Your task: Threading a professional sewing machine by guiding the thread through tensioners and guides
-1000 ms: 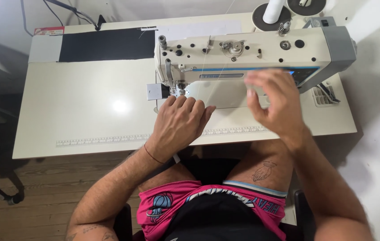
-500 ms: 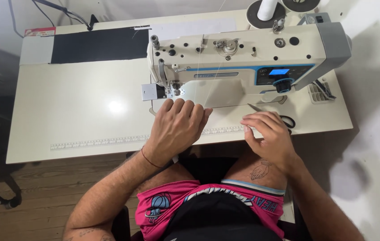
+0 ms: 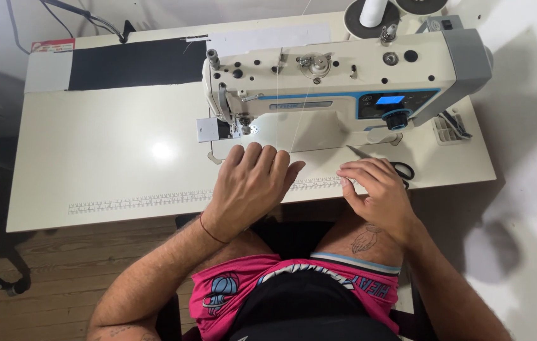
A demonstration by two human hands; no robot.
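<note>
At the sewing machine (image 3: pixel 344 82), our left hand (image 3: pixel 249 186) lies flat and open on the table (image 3: pixel 111 158), just near the needle. Our right hand (image 3: pixel 379 189), fingers loosely curled and empty, rests beside the scissors (image 3: pixel 401 169). A small tray (image 3: pixel 448 129) at far right holds tools.

Item count, table (image 3: pixel 104 151):

- Sewing machine (image 3: pixel 344 82): one, toward the far right edge.
- Thread cones (image 3: pixel 372 11): one whole at the far edge; the stand of a second shows just right of it, cut off.
- Black fabric (image 3: pixel 136 63): one piece, far left corner.
- Scissors (image 3: pixel 401 169): one pair, near the front right edge.
- Ruler strip (image 3: pixel 155 199): one, along the front edge.
- Hands: two, left hand (image 3: pixel 253 186) and right hand (image 3: pixel 376 189).
</note>
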